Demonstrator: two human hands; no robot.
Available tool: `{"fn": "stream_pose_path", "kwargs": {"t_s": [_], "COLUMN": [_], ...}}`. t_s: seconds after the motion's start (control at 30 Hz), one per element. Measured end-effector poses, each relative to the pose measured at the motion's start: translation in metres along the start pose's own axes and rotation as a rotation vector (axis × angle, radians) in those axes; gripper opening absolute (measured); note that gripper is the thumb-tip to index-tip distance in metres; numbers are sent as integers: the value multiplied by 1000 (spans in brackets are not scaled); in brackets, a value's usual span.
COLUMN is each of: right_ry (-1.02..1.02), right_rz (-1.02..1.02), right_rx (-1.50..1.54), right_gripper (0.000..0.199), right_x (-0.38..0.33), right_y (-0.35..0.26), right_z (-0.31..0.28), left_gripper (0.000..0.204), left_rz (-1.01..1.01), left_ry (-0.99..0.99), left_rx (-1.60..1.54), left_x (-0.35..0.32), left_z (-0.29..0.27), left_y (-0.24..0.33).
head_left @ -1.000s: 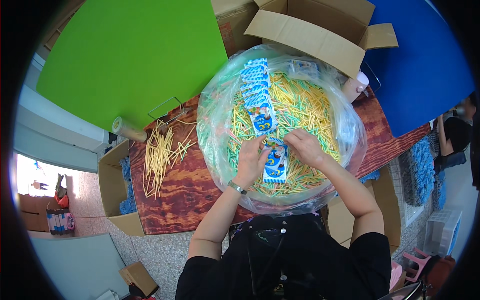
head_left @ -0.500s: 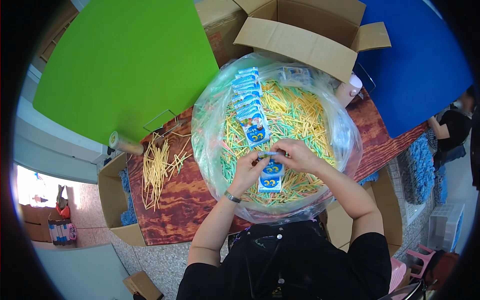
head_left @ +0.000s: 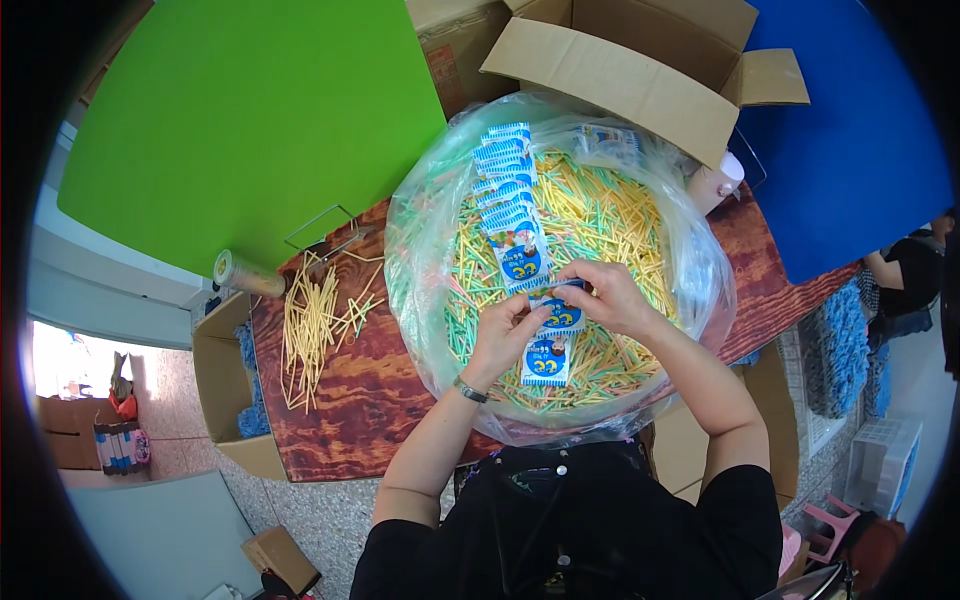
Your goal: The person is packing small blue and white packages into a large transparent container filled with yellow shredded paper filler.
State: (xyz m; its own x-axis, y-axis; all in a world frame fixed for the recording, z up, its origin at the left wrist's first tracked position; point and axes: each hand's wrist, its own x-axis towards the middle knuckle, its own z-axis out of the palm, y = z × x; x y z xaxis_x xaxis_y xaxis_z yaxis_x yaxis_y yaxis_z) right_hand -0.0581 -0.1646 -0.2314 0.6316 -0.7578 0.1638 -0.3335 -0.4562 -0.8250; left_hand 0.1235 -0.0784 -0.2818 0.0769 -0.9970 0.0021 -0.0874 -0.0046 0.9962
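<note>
A small blue-and-white packet [head_left: 566,318] is pinched by its upper part between both hands. The fingers of my left hand [head_left: 507,338] close on its left side, thumb in front, while my right hand [head_left: 612,300] grips its upper right edge. Just below it another blue-and-white packet [head_left: 546,364] lies on a heap of thin yellow, green and pink sticks [head_left: 600,225]. Beyond my hands, an overlapping row of similar packets [head_left: 508,215] runs away across the sticks. A large clear plastic bag [head_left: 425,235] surrounds the heap, its rim spread open.
Loose yellow sticks [head_left: 312,335] lie on the reddish wooden table [head_left: 350,430] at left, near a clear cylindrical container [head_left: 245,274]. An open cardboard box [head_left: 610,70] stands behind the bag, beside a pinkish-white cup-like object [head_left: 715,183]. Green [head_left: 250,130] and blue [head_left: 850,130] boards flank it.
The packet in my hands has tilted and shifted slightly up and right, uncovering more of the packet below. My right fingers have moved along its edge. The whole view has shifted a little.
</note>
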Motion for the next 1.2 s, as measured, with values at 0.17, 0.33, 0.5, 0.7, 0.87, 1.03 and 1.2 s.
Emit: {"fn": "stream_pose_path", "kwargs": {"t_s": [0.17,0.33,0.5,0.7,0.87,1.03,1.2], "right_ry": [-14,-201,36,-238,-348,-379,-245], "right_rz": [-123,-47,171,471,467,523,401], "right_rx": [-1,116,-297,-802,-828,-851,-888], "right_gripper": [14,16,29,36,38,30,28], "right_x": [1,22,101,148,149,146,114], "right_y": [-2,1,77,90,100,99,86], "right_z": [2,-7,-49,-30,-28,-35,-58], "left_gripper": [16,20,24,25,25,23,21], "left_rz": [-70,-28,-42,-40,-59,-37,-40], "left_ry": [6,73,74,95,103,102,81], "left_rx": [54,51,32,18,-37,1,-65], "left_x": [-2,0,0,-5,-6,-6,-3], "left_z": [-7,-17,-16,-18,-19,-18,-20], "left_y": [-4,-5,2,13,10,12,7]}}
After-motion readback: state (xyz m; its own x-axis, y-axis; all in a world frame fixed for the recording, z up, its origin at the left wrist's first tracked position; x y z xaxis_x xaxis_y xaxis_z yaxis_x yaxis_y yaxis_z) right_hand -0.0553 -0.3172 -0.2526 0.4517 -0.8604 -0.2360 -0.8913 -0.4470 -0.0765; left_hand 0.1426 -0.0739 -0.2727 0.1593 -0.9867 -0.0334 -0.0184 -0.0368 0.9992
